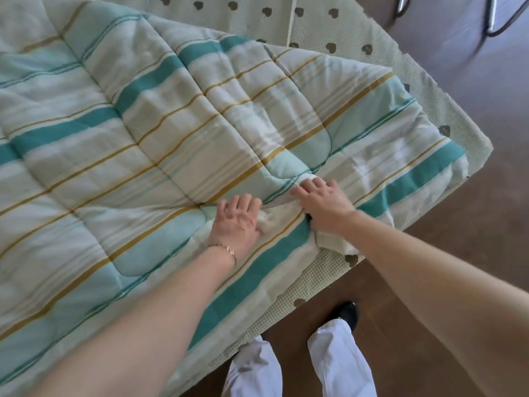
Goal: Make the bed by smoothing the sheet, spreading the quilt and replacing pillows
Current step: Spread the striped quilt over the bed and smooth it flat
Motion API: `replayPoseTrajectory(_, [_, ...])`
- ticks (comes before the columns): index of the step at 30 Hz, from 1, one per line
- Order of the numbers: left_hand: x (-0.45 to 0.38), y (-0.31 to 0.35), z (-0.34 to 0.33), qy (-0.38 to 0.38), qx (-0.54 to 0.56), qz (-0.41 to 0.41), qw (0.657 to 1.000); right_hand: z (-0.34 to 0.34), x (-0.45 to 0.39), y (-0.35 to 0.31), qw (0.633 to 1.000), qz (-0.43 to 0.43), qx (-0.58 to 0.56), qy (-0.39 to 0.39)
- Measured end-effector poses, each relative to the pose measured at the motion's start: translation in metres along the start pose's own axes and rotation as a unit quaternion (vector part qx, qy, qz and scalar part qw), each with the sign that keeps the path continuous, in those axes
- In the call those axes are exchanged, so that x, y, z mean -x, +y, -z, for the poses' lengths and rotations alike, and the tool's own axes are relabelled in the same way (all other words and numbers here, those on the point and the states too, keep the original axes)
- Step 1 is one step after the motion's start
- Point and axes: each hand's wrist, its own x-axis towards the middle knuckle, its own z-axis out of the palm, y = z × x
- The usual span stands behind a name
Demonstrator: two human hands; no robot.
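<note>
Our left hand [239, 222] presses flat, fingers spread wide, on the striped quilt [143, 133]; our right hand [322, 203] beside it pinches a quilt fold over the heart-print sheet [329, 27].

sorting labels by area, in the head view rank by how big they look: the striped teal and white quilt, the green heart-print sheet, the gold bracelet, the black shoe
1. Striped teal and white quilt
2. Green heart-print sheet, visible part only; the quilt hides the rest
3. Black shoe, partly hidden by a trouser leg
4. Gold bracelet
</note>
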Motion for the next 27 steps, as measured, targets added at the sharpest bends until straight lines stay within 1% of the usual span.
replayPoseTrajectory(1, [0.009,0.007,-0.003,0.018,-0.015,-0.045,0.999,-0.009,0.013,-0.005,0.997,0.039,-0.007,0.062])
replayPoseTrajectory(2, [0.017,0.011,-0.012,0.001,-0.015,-0.096,0.995,-0.02,0.023,-0.01,0.989,0.095,-0.008,0.11])
replayPoseTrajectory(3, [0.026,0.015,-0.021,-0.043,-0.029,-0.136,0.989,-0.03,0.033,-0.014,0.98,0.151,-0.003,0.132])
replayPoseTrajectory(4, [0.033,0.018,-0.029,-0.099,-0.045,-0.14,0.984,-0.041,0.041,-0.014,0.974,0.188,-0.004,0.124])
replayPoseTrajectory(5, [0.039,0.021,-0.035,-0.134,-0.039,-0.117,0.983,-0.053,0.044,-0.013,0.976,0.195,-0.003,0.096])
replayPoseTrajectory(7, [0.041,0.029,-0.047,-0.169,-0.024,-0.038,0.985,-0.066,0.041,-0.008,0.988,0.152,0.014,0.025])
replayPoseTrajectory(9, [0.038,0.039,-0.049,-0.194,-0.021,-0.002,0.981,-0.066,0.034,-0.003,0.991,0.119,0.057,-0.032])
replayPoseTrajectory(10, [0.035,0.046,-0.051,-0.211,-0.023,0.009,0.977,-0.065,0.03,-0.001,0.989,0.111,0.079,-0.052])
replayPoseTrajectory(12, [0.03,0.057,-0.056,-0.248,-0.044,0.027,0.967,-0.059,0.024,-0.001,0.989,0.103,0.09,-0.052])
replayPoseTrajectory(14, [0.025,0.067,-0.058,-0.267,-0.068,0.018,0.961,-0.061,0.019,-0.005,0.993,0.097,0.059,-0.018])
replayPoseTrajectory(16, [0.024,0.072,-0.061,-0.296,-0.06,-0.016,0.953,-0.065,0.019,-0.008,0.995,0.099,0.024,-0.007])
replayPoseTrajectory(18, [0.026,0.075,-0.056,-0.352,-0.032,-0.064,0.933,-0.069,0.027,-0.004,0.991,0.127,0.003,-0.034])
replayPoseTrajectory(21, [0.032,0.083,-0.043,-0.423,-0.012,-0.098,0.901,-0.072,0.042,0.009,0.982,0.162,-0.032,-0.088])
replayPoseTrajectory(24, [0.031,0.096,-0.032,-0.463,-0.052,-0.119,0.877,-0.071,0.051,0.01,0.977,0.165,-0.011,-0.132])
replayPoseTrajectory(25, [0.028,0.099,-0.028,-0.464,-0.05,-0.122,0.876,-0.07,0.052,0.009,0.975,0.174,0.001,-0.141])
replayPoseTrajectory(26, [0.019,0.103,-0.023,-0.45,-0.027,-0.122,0.884,-0.068,0.054,0.012,0.974,0.178,-0.008,-0.142])
replayPoseTrajectory(27, [0.012,0.104,-0.018,-0.416,0.029,-0.106,0.903,-0.063,0.055,0.014,0.975,0.174,-0.052,-0.126])
